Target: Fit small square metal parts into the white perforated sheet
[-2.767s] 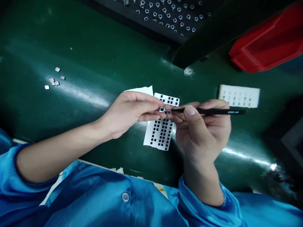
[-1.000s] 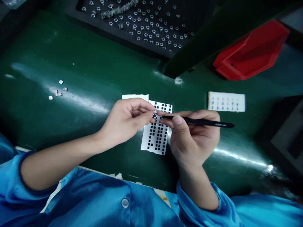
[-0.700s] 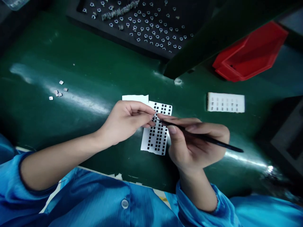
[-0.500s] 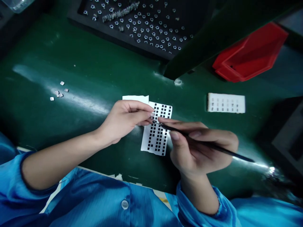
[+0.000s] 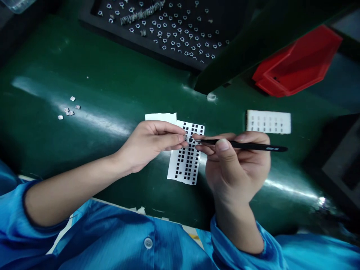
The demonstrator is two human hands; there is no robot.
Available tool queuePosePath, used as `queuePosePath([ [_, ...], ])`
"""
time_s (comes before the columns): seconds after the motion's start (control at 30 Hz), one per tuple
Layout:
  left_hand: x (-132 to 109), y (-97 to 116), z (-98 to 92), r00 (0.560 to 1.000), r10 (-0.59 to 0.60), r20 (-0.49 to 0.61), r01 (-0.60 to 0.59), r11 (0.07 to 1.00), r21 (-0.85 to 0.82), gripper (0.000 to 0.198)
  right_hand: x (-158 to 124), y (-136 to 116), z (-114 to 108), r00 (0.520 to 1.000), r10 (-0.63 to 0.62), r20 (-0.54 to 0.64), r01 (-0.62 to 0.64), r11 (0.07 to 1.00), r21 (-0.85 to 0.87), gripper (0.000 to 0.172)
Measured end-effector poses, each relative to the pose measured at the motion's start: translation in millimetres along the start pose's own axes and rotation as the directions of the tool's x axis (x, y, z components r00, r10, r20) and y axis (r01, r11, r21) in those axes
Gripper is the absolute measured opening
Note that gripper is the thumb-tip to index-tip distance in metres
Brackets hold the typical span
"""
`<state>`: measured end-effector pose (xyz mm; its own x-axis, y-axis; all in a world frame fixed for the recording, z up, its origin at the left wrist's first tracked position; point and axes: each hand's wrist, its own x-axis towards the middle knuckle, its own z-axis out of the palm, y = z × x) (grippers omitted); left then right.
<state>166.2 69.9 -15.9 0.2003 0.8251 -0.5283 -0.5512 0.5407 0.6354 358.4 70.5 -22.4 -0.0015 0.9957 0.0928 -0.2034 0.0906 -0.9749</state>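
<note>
Two bare hands are held over a white sheet [image 5: 185,165] with rows of little black squares on it. The sheet lies flat on a green desk [image 5: 112,67], and a plain piece of white paper [image 5: 160,118] sticks out from under its top left side.

The left hand [image 5: 152,144] is just above the sheet, on its left side. It is almost closed, and its fingertips [image 5: 181,138] come to the top part of the sheet. They may have something very small, but it is too small to tell.

The right hand [image 5: 236,168] is over the right edge of the sheet. Its thumb and fingers pinch a pair of black tweezers [image 5: 247,145]. The thin tip of the tweezers points left and is right by the left fingertips, over the top part of the sheet.

Far to the left of the sheet, a few small silver squares [image 5: 69,109] lie on the desk. To the right of the sheet is a white strip [image 5: 268,122] with gray marks. Above the sheet is a black tray [image 5: 135,39] with many tiny white square frames, and up and to the right is a red plastic bin [image 5: 298,62]. Below the sheet is the person's shiny blue coat [image 5: 112,236].
</note>
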Motion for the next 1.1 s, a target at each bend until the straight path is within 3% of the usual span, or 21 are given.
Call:
queuePosePath([
  [0.13,1,-2,-0.6,1.000,-0.012,0.001,0.012,0.999,-0.042,0.008,-3,-1,4,0.991,0.127,-0.036,-0.126,0.992,0.027,0.031],
  [0.4,0,-1,1.8,0.999,-0.041,0.008,0.041,0.992,-0.116,0.014,-6,3,10,0.986,0.132,-0.098,-0.126,0.990,0.060,0.035],
  [0.63,0,1,4.2,0.998,-0.066,0.005,0.066,0.990,-0.125,0.019,-3,4,6,0.983,0.179,-0.046,-0.171,0.977,0.129,0.030],
  [1.1,-1,3,3.9,0.998,-0.059,0.001,0.058,0.995,-0.075,0.018,4,1,-3,0.978,0.206,0.034,-0.207,0.977,0.045,0.029],
])
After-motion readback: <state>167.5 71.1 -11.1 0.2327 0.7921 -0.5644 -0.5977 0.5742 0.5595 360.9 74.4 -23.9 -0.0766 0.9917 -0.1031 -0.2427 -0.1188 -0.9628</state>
